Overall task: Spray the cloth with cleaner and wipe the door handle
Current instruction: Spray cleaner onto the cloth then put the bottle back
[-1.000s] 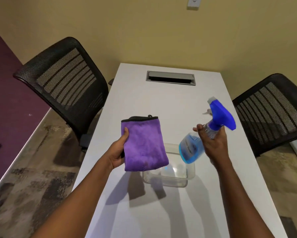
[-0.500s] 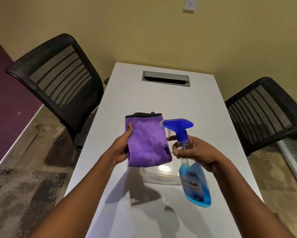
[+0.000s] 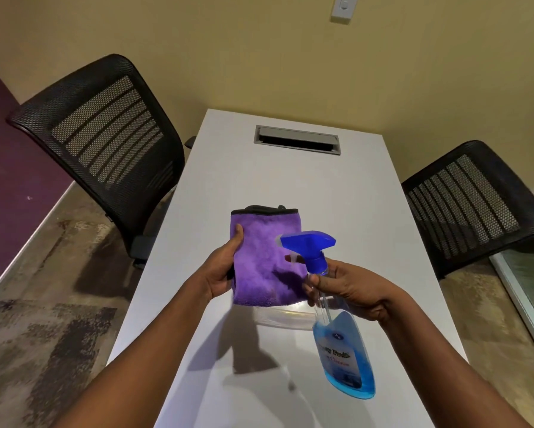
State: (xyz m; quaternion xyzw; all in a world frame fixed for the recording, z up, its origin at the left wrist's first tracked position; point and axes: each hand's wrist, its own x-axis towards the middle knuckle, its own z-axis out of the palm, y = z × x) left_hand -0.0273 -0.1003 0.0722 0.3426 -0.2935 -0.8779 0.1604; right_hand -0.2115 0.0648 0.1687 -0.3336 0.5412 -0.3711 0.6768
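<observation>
- Two hands work over the white table (image 3: 290,180): the left hand (image 3: 219,276) pinches the folded purple cloth (image 3: 265,257) upright by its side edge; the right hand (image 3: 349,291) wraps the spray bottle (image 3: 343,350) at its neck, a finger on the trigger.
- Nozzle sits just beside the cloth, aimed at it; short squeezes at the fleecy middle should dampen it evenly.
- Cloth looks plush, black-edged; the bottle is clear plastic, blue liquid low inside.
- No door handle is in view.

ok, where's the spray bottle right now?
Head view, right of centre: the spray bottle is in the right hand above the white table, nozzle aimed at the purple cloth in the left hand.
</observation>
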